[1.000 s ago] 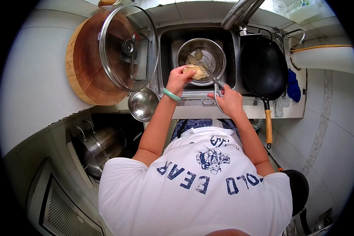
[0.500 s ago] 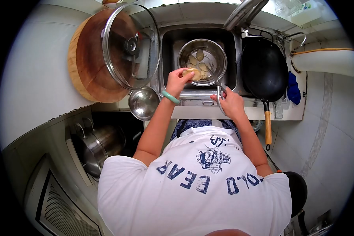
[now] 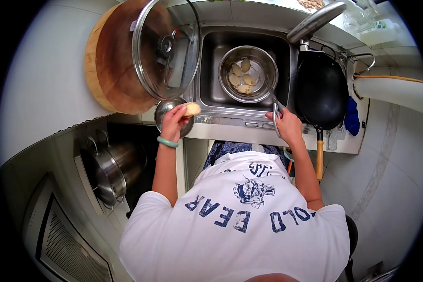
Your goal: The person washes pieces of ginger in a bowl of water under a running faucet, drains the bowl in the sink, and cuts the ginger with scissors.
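A pale yellow, oval food piece [image 3: 191,110] is pinched in the fingers of my left hand [image 3: 173,122]. That hand is over a small metal bowl [image 3: 162,112] at the counter's front edge and hides part of it. My right hand [image 3: 289,127] grips a pair of scissors [image 3: 275,116] by the handles. The blades point up and left, over the rim of a round steel basin [image 3: 273,66]. Several similar pale pieces [image 3: 245,65] lie inside this basin, which stands in the sink [image 3: 210,51].
A glass lid [image 3: 137,61] with a metal rim leans against a round wooden chopping board [image 3: 93,70] on the left. A black wok [image 3: 320,89] lies right of the sink, near the faucet [image 3: 315,21]. Steel pots [image 3: 110,164] stand low at left.
My left hand has moved left with the food piece, from above the basin to over the small metal bowl. My right hand still holds the scissors by the basin. The view has shifted slightly.
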{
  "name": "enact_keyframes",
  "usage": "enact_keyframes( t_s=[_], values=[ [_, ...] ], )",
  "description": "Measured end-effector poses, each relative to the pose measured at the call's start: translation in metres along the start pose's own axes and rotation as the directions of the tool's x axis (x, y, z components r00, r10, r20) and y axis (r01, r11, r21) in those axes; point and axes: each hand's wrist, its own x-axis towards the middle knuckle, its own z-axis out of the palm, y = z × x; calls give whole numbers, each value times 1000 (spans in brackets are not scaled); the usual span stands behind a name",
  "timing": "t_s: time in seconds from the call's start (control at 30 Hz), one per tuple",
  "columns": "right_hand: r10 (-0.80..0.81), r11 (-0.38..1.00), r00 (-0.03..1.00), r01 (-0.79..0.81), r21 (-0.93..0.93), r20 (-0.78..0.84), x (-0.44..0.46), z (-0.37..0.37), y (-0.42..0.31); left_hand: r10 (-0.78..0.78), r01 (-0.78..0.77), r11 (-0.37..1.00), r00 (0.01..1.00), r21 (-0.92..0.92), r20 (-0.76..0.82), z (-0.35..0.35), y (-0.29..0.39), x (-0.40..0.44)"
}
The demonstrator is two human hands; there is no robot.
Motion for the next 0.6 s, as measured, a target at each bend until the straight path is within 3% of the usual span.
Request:
enact_keyframes(
  t_s=[0.03, 0.13, 0.17, 0.2, 0.23, 0.27, 0.33, 0.4, 0.5, 0.53, 0.6],
  values=[
    [-9, 1000, 1000, 9, -6, 0, 2, 1, 0, 0, 0, 1000, 1000, -5, -7, -11, -4, -2],
    [-29, 999, 1000, 29, -18, -3, 10, 4, -5, 113, -38, 975, 934, 220, -339, -39, -27, 4],
    [-37, 999, 999, 36, -24, -10, 12, 5, -6, 110, -35, 975, 933, 217, -344, -44, -33, 6],
    [-38, 999, 999, 38, -26, -8, 13, 5, -7, 286, -112, 883, 899, 455, -333, -51, -39, 10],
    [-47, 999, 999, 47, -11, -14, 15, 6, -7, 448, -168, 729, 851, 663, -276, -54, -41, 13],
    [-55, 998, 998, 55, 4, -21, 16, 6, -7, 445, -168, 731, 852, 661, -276, -41, -30, 9],
    [-45, 999, 999, 45, -4, -20, 17, 6, -7, 582, -121, 423, 796, 898, -167, -12, -13, 1],
    [-44, 999, 999, 44, -10, -18, 20, 8, -7, 490, -315, 706, 864, 635, -116, 10, -26, 19],
    [-15, 1000, 1000, 15, -12, 5, 21, 12, -5, 442, -419, 572, 882, 705, 165, 69, -35, 60],
    [0, 1000, 999, 0, -3, 33, 21, 13, -6, 466, -499, 482, 842, 720, 272, 84, -50, 88],
    [24, 1000, 997, -24, 10, 71, 21, 15, -9, 363, -461, 264, 861, 847, 356, 115, -76, 145]
  ],
)
